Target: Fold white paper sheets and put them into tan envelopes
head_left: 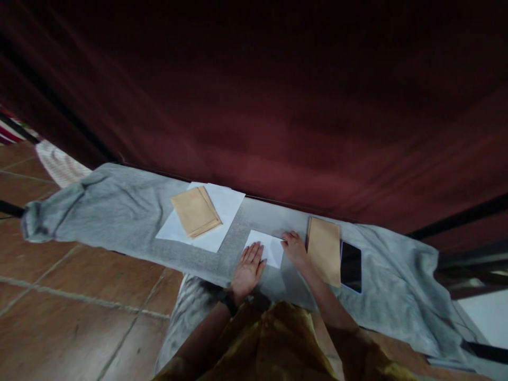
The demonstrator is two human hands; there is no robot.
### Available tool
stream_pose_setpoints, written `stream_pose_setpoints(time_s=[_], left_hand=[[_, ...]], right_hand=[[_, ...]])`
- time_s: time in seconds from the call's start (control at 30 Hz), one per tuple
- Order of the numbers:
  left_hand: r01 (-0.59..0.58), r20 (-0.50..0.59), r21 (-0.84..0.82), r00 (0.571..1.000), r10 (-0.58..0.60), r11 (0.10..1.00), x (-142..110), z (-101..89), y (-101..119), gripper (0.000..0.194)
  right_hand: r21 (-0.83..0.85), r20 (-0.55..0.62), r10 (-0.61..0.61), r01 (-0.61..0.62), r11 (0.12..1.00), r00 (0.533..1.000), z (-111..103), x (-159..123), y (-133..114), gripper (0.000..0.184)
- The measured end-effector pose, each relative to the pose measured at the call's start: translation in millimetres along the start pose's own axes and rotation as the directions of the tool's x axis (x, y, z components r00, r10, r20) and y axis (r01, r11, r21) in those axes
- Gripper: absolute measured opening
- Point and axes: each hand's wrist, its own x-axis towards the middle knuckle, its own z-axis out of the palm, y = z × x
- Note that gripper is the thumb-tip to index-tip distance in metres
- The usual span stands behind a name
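A small white folded sheet of paper (270, 244) lies on the grey cloth in front of me. My left hand (246, 270) rests flat on its left part, fingers stretched out. At the upper right corner of the paper is my right hand (294, 247), fingers bent and closed at the edge. Just right of that hand lies a brown envelope (324, 251). To the left, a few brown envelopes (195, 211) are stacked on larger white sheets (212, 242).
A dark-screened phone (351, 267) lies beside the right envelope. The grey cloth (119, 211) covers a long narrow surface. Behind it hangs a dark red curtain (254, 132). Brown floor tiles (79, 323) show at the left.
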Motion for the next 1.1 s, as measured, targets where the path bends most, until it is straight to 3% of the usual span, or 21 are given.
stream_pose_setpoints(time_s=[0.1,0.2,0.3,0.37,0.5,0.57,0.67,0.83,0.97,1.1], left_hand=[[0.087,-0.105,-0.095,0.990,-0.096,0.992,0.8,-4.6,2.2,0.056],[0.183,-0.232,-0.191,0.946,-0.225,0.964,1.3,-15.9,3.6,0.062],[0.231,-0.332,-0.259,0.891,-0.311,0.938,-3.3,-28.9,2.8,0.065],[0.233,-0.361,-0.269,0.875,-0.323,0.934,-10.6,-33.4,1.3,0.065],[0.172,-0.266,-0.174,0.940,-0.214,0.970,-27.7,-26.6,0.0,0.063],[0.100,-0.173,-0.116,0.978,-0.119,0.988,-31.5,-18.4,1.7,0.060],[-0.004,-0.033,-0.040,0.999,0.003,0.999,-28.0,-7.1,6.6,0.055],[-0.015,0.071,0.076,0.997,0.009,0.997,-14.1,-0.7,14.7,0.054],[-0.004,0.049,0.073,0.999,0.000,0.997,0.5,2.3,23.4,0.054],[-0.086,0.109,0.096,0.991,0.075,0.992,19.4,13.4,32.3,0.056]], right_hand=[[0.067,-0.009,-0.023,0.024,0.998,1.000,-14.4,8.7,-2.9,0.029],[0.161,-0.093,-0.068,0.082,0.983,0.993,-35.5,11.2,-11.7,0.029],[0.272,-0.225,-0.145,0.205,0.940,0.964,-47.7,-4.4,-20.8,0.029],[0.244,-0.213,-0.203,0.253,0.936,0.956,-44.8,-25.6,-22.9,0.030],[0.072,-0.022,-0.322,0.323,0.944,0.947,-19.9,-75.6,-14.9,0.036],[0.054,0.018,-0.333,0.331,0.942,0.943,-8.4,-94.1,-9.1,0.039],[0.063,0.025,-0.301,0.299,0.952,0.953,-2.2,-107.5,-4.3,0.037],[0.108,0.004,-0.252,0.250,0.962,0.968,-7.2,-108.2,-5.5,0.026],[0.170,-0.101,-0.107,0.123,0.978,0.989,1.0,-96.5,-11.9,0.036],[0.140,-0.128,-0.026,0.044,0.989,0.991,20.5,-77.5,-25.6,0.046]])
